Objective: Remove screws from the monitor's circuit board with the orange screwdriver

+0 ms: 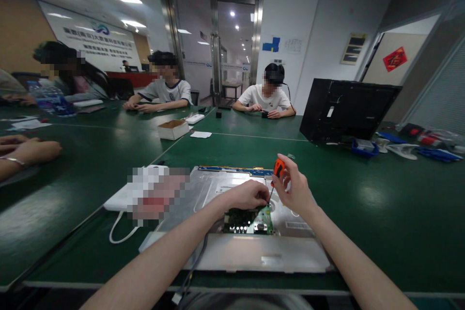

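Note:
In my right hand (296, 186) is a screwdriver (279, 166) with an orange and black handle, its thin shaft pointing down. The tip meets the green circuit board (268, 218) near the board's upper edge. Close to that tip, my left hand (250, 194) has its fingers pinched together; whatever they hold, if anything, is hidden. The board lies on the silvery back of a flat display panel (209, 189), which has a blue strip (236, 171) along its far edge. A dark cable (198, 256) runs down from the panel under my left forearm.
Left of the panel lies a white device (121, 196) with a white cord. Farther off are an open small box (173, 131) and a paper slip (201, 134). A black monitor housing (345, 111) stands at the right. Several people sit around the green table (381, 213).

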`<state>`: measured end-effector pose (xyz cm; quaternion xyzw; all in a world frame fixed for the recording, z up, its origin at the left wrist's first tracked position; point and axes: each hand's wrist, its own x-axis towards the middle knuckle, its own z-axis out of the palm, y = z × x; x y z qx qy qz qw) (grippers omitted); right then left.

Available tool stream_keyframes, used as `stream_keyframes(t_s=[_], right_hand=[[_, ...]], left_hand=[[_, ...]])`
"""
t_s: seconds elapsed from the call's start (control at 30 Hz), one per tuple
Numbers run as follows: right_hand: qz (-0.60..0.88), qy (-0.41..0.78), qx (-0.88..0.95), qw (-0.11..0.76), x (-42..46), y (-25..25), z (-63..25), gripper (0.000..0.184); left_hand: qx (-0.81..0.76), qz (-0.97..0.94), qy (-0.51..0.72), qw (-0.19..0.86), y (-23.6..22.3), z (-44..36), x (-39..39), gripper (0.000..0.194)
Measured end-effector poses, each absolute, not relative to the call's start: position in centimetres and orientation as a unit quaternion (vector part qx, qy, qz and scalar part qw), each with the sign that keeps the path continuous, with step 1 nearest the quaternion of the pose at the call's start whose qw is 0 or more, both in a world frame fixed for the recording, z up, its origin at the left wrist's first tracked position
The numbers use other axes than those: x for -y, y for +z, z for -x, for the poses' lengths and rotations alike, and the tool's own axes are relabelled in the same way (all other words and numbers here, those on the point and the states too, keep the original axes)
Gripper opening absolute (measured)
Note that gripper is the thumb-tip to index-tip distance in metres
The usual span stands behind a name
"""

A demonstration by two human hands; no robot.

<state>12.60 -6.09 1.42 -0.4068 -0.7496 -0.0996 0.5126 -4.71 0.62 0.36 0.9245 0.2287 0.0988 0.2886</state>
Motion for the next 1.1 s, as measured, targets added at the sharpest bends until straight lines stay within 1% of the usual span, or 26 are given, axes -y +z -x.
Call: stream_keyframes(t_s=[0.17,0.37,0.73,1.1], right_hand=[[0.413,-0.083,0.741,0.523,5.70,0.94,-12.63,0.046],[0.421,-0.100,0.737,0.520,5.59,0.84,-12.78,0.046],[0.418,-0.074,0.754,0.501,6.13,1.24,-12.74,0.052],[0.422,-0.079,0.745,0.511,5.66,0.91,-12.73,0.049]], left_hand=[[-0.234,-0.924,0.096,0.287,0.45,4.70,-0.53,0.012],[-0.235,-0.923,0.099,0.289,0.56,4.81,-0.44,0.011],[-0.233,-0.924,0.089,0.289,0.66,4.61,-0.33,0.011],[-0.240,-0.925,0.093,0.281,0.60,4.67,-0.36,0.011]])
